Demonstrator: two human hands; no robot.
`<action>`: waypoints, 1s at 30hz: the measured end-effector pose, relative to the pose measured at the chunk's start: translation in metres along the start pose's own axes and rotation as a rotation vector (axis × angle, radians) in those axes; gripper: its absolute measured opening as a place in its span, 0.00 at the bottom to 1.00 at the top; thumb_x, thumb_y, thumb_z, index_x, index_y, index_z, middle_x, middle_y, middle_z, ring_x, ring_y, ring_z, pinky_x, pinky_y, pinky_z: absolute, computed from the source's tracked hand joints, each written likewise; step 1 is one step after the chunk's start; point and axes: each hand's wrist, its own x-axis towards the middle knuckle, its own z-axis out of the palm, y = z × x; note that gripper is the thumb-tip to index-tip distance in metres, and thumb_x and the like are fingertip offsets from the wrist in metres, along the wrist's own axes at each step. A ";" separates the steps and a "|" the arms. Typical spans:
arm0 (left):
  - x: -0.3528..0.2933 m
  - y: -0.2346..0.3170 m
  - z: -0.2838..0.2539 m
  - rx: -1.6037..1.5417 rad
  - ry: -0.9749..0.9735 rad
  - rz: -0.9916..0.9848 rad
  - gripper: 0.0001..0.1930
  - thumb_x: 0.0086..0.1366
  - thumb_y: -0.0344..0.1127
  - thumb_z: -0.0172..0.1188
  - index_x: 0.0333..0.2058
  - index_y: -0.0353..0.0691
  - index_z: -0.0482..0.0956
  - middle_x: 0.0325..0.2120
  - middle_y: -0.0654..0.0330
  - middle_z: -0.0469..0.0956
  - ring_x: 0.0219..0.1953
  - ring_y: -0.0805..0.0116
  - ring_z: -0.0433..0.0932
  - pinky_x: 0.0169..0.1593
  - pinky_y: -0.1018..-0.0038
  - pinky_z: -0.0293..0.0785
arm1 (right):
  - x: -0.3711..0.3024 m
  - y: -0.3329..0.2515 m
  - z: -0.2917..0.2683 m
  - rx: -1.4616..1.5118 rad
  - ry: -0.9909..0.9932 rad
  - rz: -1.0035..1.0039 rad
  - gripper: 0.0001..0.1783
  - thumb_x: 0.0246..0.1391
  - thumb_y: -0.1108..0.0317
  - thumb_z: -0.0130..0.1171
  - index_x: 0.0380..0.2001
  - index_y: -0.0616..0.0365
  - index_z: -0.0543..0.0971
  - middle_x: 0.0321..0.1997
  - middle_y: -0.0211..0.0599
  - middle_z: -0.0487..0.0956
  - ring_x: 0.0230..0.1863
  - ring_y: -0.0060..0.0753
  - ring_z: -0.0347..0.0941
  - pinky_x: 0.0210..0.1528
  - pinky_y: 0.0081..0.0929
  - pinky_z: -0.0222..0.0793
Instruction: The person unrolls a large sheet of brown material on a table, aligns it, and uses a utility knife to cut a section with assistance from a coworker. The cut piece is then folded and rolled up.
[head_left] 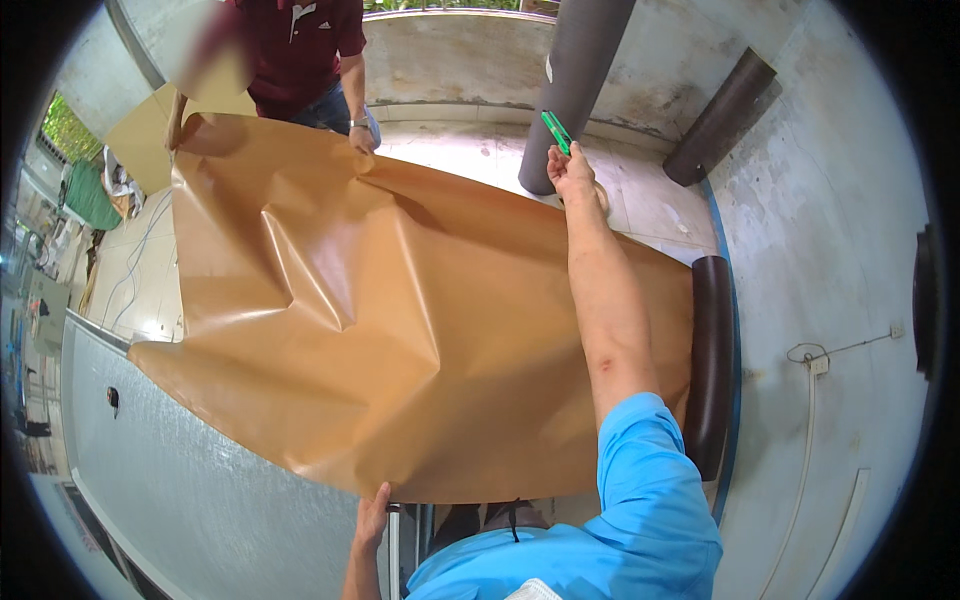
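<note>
A large glossy brown sheet (500, 330), creased in its left half, stretches in front of me. Its right end meets a dark brown roll (708, 370). My left hand (371, 518) is closed on the sheet's near edge, thumb on top and the other fingers mostly hidden. Reaching across to the far edge, my right hand (573, 174) is closed around a green utility knife (556, 132), held up above the sheet. I cannot tell whether its blade is out. Across from me, a person in a dark red shirt (305, 55) grips the sheet's far left edge with both hands.
Beneath the sheet's left side lies a grey tabletop (190, 430) with a small black tape measure (113, 398) on it. Two dark rolls stand beyond: a tall one (575, 90) and a leaning one (720, 118). A pale wall (800, 230) with a cable bounds the right.
</note>
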 end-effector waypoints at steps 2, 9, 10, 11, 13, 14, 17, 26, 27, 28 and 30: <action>0.003 -0.001 -0.002 -0.020 0.007 0.016 0.21 0.68 0.47 0.50 0.52 0.37 0.69 0.42 0.58 0.76 0.40 0.67 0.76 0.38 0.70 0.74 | 0.005 0.001 -0.008 0.026 -0.004 0.004 0.15 0.60 0.54 0.53 0.37 0.55 0.73 0.31 0.36 0.81 0.28 0.28 0.78 0.28 0.24 0.71; 0.008 0.001 -0.007 -0.063 -0.027 -0.055 0.22 0.68 0.46 0.51 0.53 0.37 0.69 0.43 0.59 0.75 0.42 0.69 0.74 0.38 0.72 0.73 | 0.010 0.004 -0.021 0.019 0.062 -0.017 0.13 0.60 0.57 0.54 0.37 0.55 0.73 0.31 0.37 0.81 0.27 0.27 0.77 0.26 0.22 0.71; 0.008 0.003 -0.006 -0.045 -0.016 -0.038 0.22 0.68 0.47 0.51 0.53 0.37 0.68 0.43 0.58 0.75 0.42 0.68 0.75 0.39 0.71 0.74 | 0.009 0.003 -0.022 0.036 0.035 -0.001 0.12 0.60 0.57 0.54 0.37 0.55 0.73 0.31 0.37 0.81 0.27 0.27 0.77 0.26 0.22 0.70; 0.008 0.004 -0.006 -0.026 -0.004 -0.023 0.23 0.68 0.47 0.51 0.53 0.37 0.68 0.43 0.58 0.76 0.42 0.67 0.76 0.39 0.70 0.74 | 0.009 0.004 -0.023 0.050 0.030 0.007 0.12 0.60 0.58 0.54 0.37 0.55 0.73 0.31 0.38 0.81 0.27 0.27 0.77 0.25 0.22 0.70; 0.007 0.006 -0.005 -0.005 0.009 -0.013 0.23 0.67 0.47 0.51 0.54 0.37 0.68 0.44 0.57 0.76 0.42 0.66 0.76 0.39 0.69 0.75 | 0.008 0.005 -0.027 0.067 0.056 0.031 0.10 0.59 0.62 0.55 0.36 0.57 0.72 0.30 0.39 0.80 0.27 0.28 0.77 0.24 0.21 0.70; 0.007 0.007 -0.005 -0.004 0.011 -0.020 0.23 0.67 0.46 0.51 0.54 0.37 0.67 0.44 0.57 0.76 0.42 0.66 0.76 0.39 0.69 0.75 | 0.008 0.006 -0.030 0.064 0.026 0.037 0.09 0.59 0.63 0.54 0.36 0.58 0.72 0.29 0.38 0.80 0.27 0.28 0.77 0.24 0.21 0.70; 0.008 0.007 -0.006 0.014 -0.007 -0.012 0.23 0.67 0.46 0.51 0.54 0.37 0.67 0.44 0.56 0.75 0.43 0.66 0.76 0.39 0.69 0.75 | 0.010 0.009 -0.039 0.030 0.027 0.024 0.08 0.58 0.65 0.53 0.35 0.58 0.72 0.28 0.37 0.80 0.26 0.28 0.77 0.23 0.21 0.70; -0.002 0.012 -0.005 0.008 -0.033 -0.027 0.21 0.67 0.46 0.52 0.51 0.35 0.70 0.41 0.57 0.77 0.42 0.67 0.76 0.39 0.70 0.75 | 0.019 0.017 -0.051 -0.123 0.089 -0.069 0.12 0.59 0.61 0.51 0.28 0.59 0.72 0.22 0.32 0.76 0.21 0.26 0.74 0.19 0.21 0.69; -0.003 0.013 -0.005 0.007 -0.036 -0.001 0.21 0.68 0.46 0.52 0.49 0.35 0.72 0.40 0.58 0.77 0.41 0.67 0.76 0.38 0.71 0.75 | 0.018 0.018 -0.052 -0.124 0.130 -0.097 0.12 0.59 0.60 0.51 0.28 0.58 0.72 0.22 0.32 0.76 0.21 0.26 0.74 0.19 0.21 0.69; -0.002 0.015 -0.005 0.010 -0.031 -0.021 0.21 0.68 0.46 0.52 0.49 0.35 0.73 0.40 0.58 0.78 0.41 0.67 0.76 0.39 0.71 0.75 | 0.018 0.018 -0.053 -0.108 0.095 -0.082 0.12 0.59 0.60 0.51 0.28 0.58 0.72 0.22 0.32 0.76 0.21 0.26 0.74 0.19 0.21 0.69; 0.001 0.018 -0.005 0.023 -0.045 -0.041 0.20 0.68 0.46 0.52 0.48 0.35 0.73 0.40 0.58 0.78 0.42 0.67 0.76 0.39 0.71 0.75 | 0.015 0.019 -0.056 -0.087 0.081 -0.082 0.12 0.59 0.60 0.51 0.28 0.58 0.73 0.22 0.32 0.76 0.21 0.26 0.74 0.19 0.20 0.69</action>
